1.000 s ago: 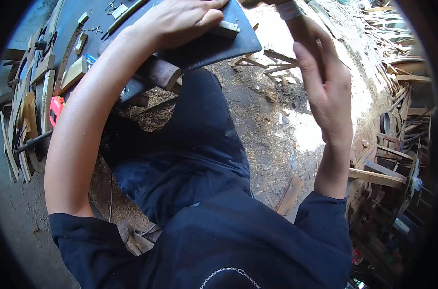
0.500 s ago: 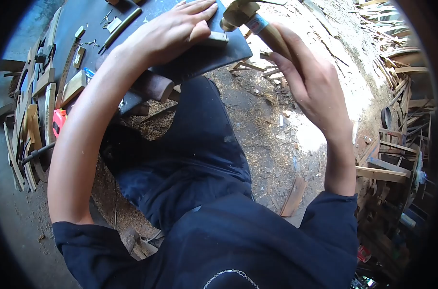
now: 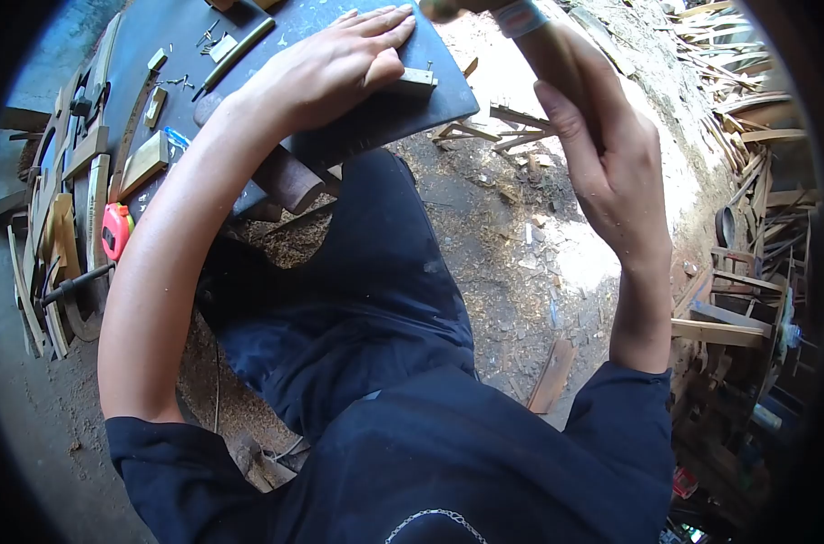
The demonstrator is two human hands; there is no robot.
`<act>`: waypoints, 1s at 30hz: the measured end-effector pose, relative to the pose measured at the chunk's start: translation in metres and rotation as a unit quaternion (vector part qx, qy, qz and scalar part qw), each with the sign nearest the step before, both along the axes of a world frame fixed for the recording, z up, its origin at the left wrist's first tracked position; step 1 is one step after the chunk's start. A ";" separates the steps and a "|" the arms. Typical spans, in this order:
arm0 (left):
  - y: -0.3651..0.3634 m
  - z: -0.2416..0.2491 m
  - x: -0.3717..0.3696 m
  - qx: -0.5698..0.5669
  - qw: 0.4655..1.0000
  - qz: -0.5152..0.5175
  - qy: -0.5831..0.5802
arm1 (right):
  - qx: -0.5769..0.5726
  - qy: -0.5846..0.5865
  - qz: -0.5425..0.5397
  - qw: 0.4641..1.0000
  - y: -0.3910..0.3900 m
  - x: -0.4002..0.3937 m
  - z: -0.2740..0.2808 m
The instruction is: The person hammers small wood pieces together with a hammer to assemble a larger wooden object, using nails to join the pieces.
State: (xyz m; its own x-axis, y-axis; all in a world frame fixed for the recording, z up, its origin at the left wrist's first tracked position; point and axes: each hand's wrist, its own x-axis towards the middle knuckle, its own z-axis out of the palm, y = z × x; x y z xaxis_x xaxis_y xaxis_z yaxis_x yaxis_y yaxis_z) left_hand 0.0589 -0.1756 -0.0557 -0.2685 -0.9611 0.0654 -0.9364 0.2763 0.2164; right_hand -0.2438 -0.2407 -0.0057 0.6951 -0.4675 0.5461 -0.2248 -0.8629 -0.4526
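A short wooden piece [image 3: 414, 83] lies on the dark tabletop near its right corner. Over it rests my left hand [image 3: 344, 68], pressing it down with fingers stretched forward and thumb beside it; most of the piece is hidden under the palm. From the exposed end a small thin point sticks up, too small to name surely. My right hand [image 3: 611, 154] is closed round the handle of a hammer [image 3: 552, 56], raised to the right of the table. The hammer's head is mostly cut off by the top edge of the view.
On the dark table [image 3: 294, 23] lie a pencil-like stick [image 3: 235, 56], loose nails [image 3: 178, 82] and small wood blocks [image 3: 144, 163]. A red tape measure [image 3: 116, 230] sits at the left edge. Wood scraps [image 3: 552, 374] and shavings litter the floor; stacked wood [image 3: 747, 118] stands at right.
The hammer has risen away from the wooden piece, its head moving up to the frame's edge. My left hand still presses the piece; the whole view has shifted slightly.
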 end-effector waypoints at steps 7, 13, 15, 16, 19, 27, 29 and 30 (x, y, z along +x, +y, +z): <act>0.002 -0.013 0.012 -0.054 0.998 0.011 -0.020 | -0.009 0.144 -0.026 0.989 0.004 -0.003 -0.004; 0.006 -0.010 0.003 -0.077 0.997 -0.007 -0.028 | 0.006 0.056 -0.004 0.998 0.000 -0.002 -0.023; 0.006 -0.002 -0.001 -0.084 0.996 -0.007 -0.017 | 0.025 0.175 -0.036 0.984 0.001 -0.006 -0.017; 0.006 -0.005 0.000 -0.079 0.996 -0.006 -0.029 | 0.006 0.150 -0.033 0.988 0.001 -0.007 -0.015; 0.011 -0.005 -0.004 -0.061 0.998 0.016 -0.021 | 0.037 0.073 -0.031 0.996 0.006 -0.009 -0.021; 0.020 0.009 -0.015 -0.055 0.994 0.010 -0.094 | 0.214 0.005 -0.093 0.972 0.029 -0.016 -0.029; 0.027 0.006 -0.017 -0.063 0.991 -0.019 -0.113 | 0.214 0.000 -0.112 0.970 0.032 -0.019 -0.035; 0.029 0.005 -0.020 -0.075 0.991 -0.023 -0.105 | 0.213 -0.002 -0.122 0.969 0.034 -0.020 -0.037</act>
